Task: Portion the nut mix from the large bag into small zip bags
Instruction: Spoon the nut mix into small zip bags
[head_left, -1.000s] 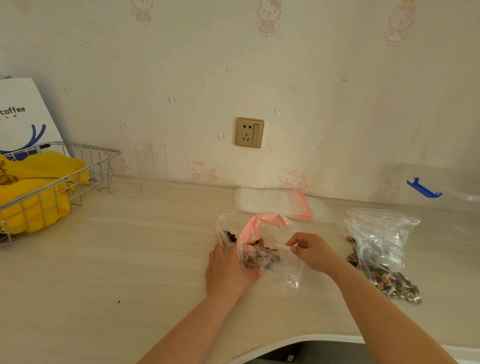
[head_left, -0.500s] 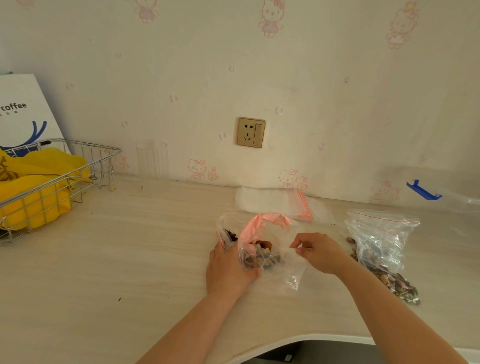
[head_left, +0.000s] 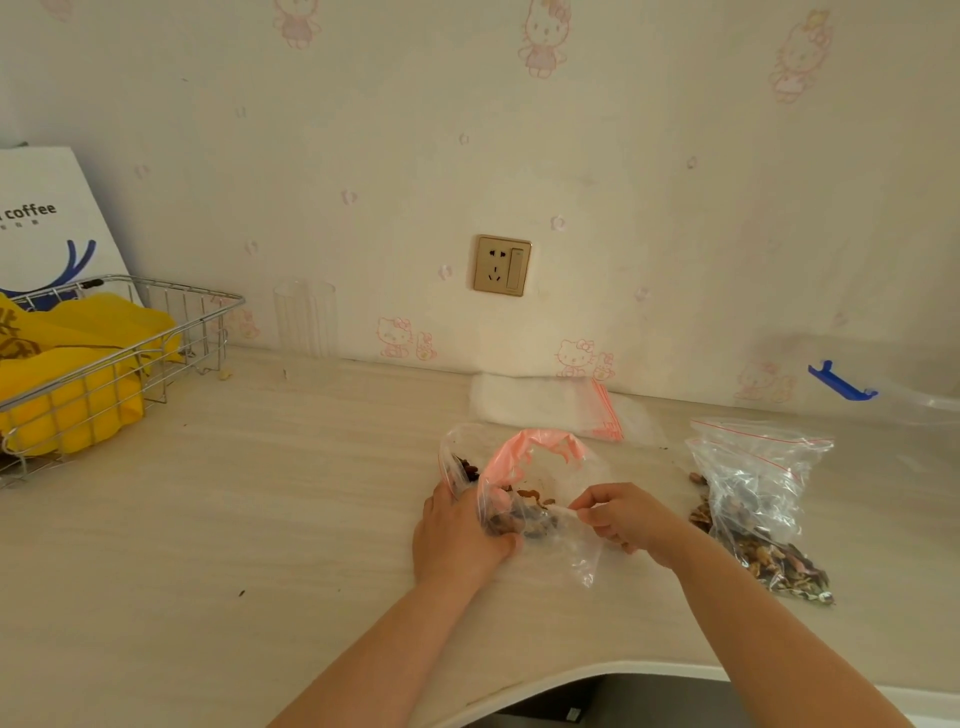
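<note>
I have the small zip bag (head_left: 524, 499) at desk (head_left: 260, 519) centre, nuts low inside. My left hand (head_left: 457, 535) grips its side; my right hand (head_left: 623, 519) pinches the mouth edge. I'd hold the mouth wide and upright while filling. The large bag (head_left: 758, 493) lies at three o'clock.

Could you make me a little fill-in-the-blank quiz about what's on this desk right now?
1. The wire basket holds something coloured ____.
2. The clip by the wall is coloured ____.
3. The left hand and the right hand both grip the same clear ____.
4. The printed word on the white paper bag reads ____.

Missing words: yellow; blue; bag; coffee
</note>
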